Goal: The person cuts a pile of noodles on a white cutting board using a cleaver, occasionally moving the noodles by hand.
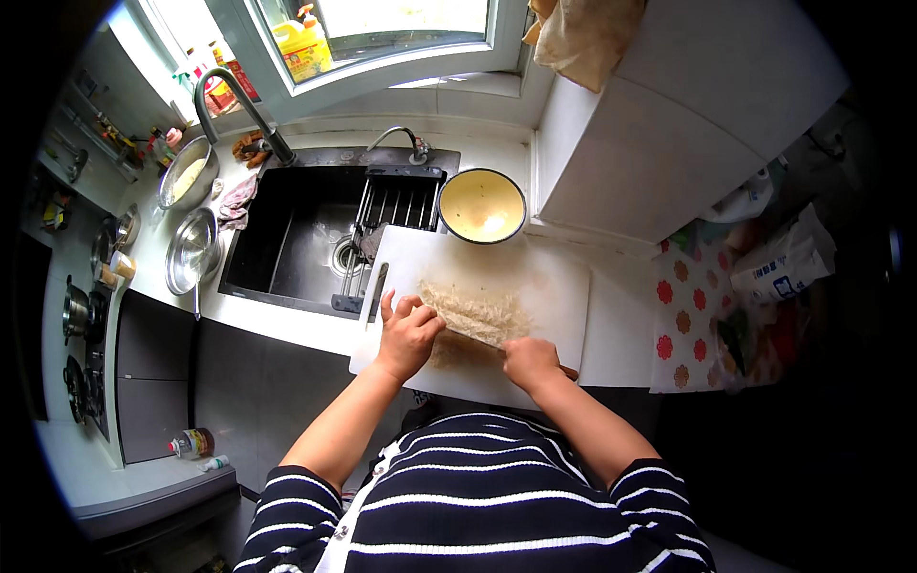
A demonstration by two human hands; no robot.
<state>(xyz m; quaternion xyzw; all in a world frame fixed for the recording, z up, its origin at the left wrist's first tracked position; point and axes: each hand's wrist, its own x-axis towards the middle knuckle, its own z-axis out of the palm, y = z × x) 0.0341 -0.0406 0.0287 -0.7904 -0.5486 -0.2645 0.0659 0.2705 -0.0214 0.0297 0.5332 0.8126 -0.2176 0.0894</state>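
A white cutting board lies on the counter beside the sink, its long handle slot toward the left. Pale, finely chopped shreds are heaped across its middle, with more scattered on the near side. A kitchen knife runs through the near edge of the heap. My right hand is wrapped round its brown handle, whose end sticks out to the right. At the other end of the blade, my left hand is closed with curled fingers at the tip, one finger raised. The fingers partly hide the tip.
Behind the board stands a cream bowl with a dark rim. The black sink with a drying rack and tap is at left. A steel pan and a strainer bowl sit farther left. A flowered cloth with bags lies right.
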